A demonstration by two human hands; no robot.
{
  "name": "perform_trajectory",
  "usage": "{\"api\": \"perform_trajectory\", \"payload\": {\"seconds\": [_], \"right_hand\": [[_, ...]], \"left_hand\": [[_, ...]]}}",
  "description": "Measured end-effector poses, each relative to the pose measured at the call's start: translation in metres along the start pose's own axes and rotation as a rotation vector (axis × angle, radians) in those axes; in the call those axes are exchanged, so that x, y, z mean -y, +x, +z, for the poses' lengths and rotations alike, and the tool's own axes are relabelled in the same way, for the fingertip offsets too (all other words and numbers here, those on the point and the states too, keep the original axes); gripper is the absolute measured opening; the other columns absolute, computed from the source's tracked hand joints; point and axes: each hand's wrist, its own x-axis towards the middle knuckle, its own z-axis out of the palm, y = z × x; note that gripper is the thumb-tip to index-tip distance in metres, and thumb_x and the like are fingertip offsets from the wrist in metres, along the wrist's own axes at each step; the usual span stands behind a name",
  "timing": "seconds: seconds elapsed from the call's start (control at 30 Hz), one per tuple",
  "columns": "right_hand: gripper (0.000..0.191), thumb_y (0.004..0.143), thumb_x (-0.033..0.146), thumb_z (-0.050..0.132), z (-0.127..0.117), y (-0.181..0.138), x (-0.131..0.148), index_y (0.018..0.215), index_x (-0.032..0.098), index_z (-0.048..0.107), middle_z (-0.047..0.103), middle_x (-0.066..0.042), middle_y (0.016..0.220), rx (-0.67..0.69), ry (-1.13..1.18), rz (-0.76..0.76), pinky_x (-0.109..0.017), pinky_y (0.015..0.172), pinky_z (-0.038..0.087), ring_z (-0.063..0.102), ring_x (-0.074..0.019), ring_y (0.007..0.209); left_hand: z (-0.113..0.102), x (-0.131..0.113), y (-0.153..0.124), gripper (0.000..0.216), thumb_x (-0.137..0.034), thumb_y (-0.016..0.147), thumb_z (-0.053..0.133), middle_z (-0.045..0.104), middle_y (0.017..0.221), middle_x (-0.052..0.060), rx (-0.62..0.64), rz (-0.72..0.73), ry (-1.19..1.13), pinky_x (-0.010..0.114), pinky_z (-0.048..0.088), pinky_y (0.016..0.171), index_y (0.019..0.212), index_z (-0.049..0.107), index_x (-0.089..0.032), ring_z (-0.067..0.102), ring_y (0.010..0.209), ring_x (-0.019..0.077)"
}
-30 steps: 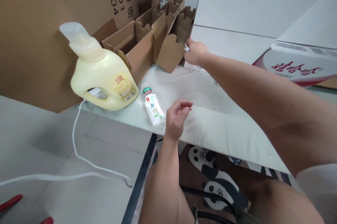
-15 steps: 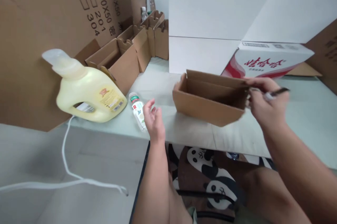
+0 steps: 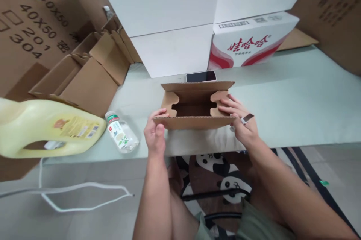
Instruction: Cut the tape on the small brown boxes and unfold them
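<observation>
A small open brown cardboard box point(image 3: 194, 122) stands on the pale green table point(image 3: 296, 108), near its front edge. My left hand point(image 3: 154, 134) grips the box's front left corner, thumb on the front wall. My right hand point(image 3: 241, 123) holds the box's right end, fingers reaching onto an inner flap, and also clamps a pen point(image 3: 247, 118) that sticks out between the fingers. A small clear bottle with a green and white label point(image 3: 122, 137) lies on its side just left of my left hand.
A large yellow detergent jug point(image 3: 47, 129) lies at the left. Several folded cardboard boxes point(image 3: 87, 82) stand behind it. A phone point(image 3: 200, 76) lies behind the box, before white panels and a red-and-white carton point(image 3: 251, 42). A white cable point(image 3: 81, 196) trails on the floor.
My right hand pulled the box from the row at the back left and set it down in front of me. My left hand moved from beside the bottle to grip the box's left corner.
</observation>
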Motion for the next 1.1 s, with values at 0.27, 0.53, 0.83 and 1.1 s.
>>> {"api": "perform_trajectory", "payload": {"seconds": [0.27,0.53,0.83,1.1], "right_hand": [[0.029,0.091,0.043,0.066,0.005,-0.005,0.008,0.115,0.028,0.071,0.074,-0.008,0.124,-0.075,0.007,0.089,-0.056,0.113,0.048,0.061,-0.0310,0.132],[0.080,0.078,0.043,0.073,0.001,0.009,0.007,0.148,0.032,0.037,0.029,-0.013,0.165,-0.064,0.041,0.285,-0.050,0.112,0.047,0.044,-0.0320,0.146],[0.059,0.077,0.035,0.069,-0.007,0.015,0.008,0.134,0.030,0.057,0.055,-0.010,0.143,0.069,0.009,0.142,-0.052,0.117,0.042,0.047,-0.0314,0.143],[0.039,0.084,0.038,0.067,-0.009,0.005,0.008,0.122,0.028,0.070,0.053,-0.010,0.149,0.111,-0.015,0.139,-0.056,0.109,0.050,0.045,-0.0358,0.145]], "left_hand": [[0.016,-0.002,-0.002,0.039,-0.053,0.082,0.074,0.065,0.092,0.002,-0.133,-0.050,0.091,0.027,0.048,0.079,0.102,0.065,-0.022,0.062,0.086,0.0152],[0.020,-0.012,-0.002,0.062,-0.057,0.079,0.074,0.052,0.142,0.008,-0.078,-0.039,0.203,0.033,0.048,0.089,0.127,0.046,-0.031,0.058,0.099,0.0179],[0.009,-0.010,-0.004,0.072,-0.055,0.080,0.074,0.036,0.164,0.007,-0.010,0.003,0.231,0.038,0.047,0.103,0.144,0.046,-0.035,0.059,0.116,0.0219],[0.007,-0.020,-0.001,0.031,-0.044,0.095,0.057,0.070,0.131,0.007,0.148,0.128,0.488,0.047,0.041,0.116,0.112,0.076,-0.026,0.062,0.127,0.0256]]}}
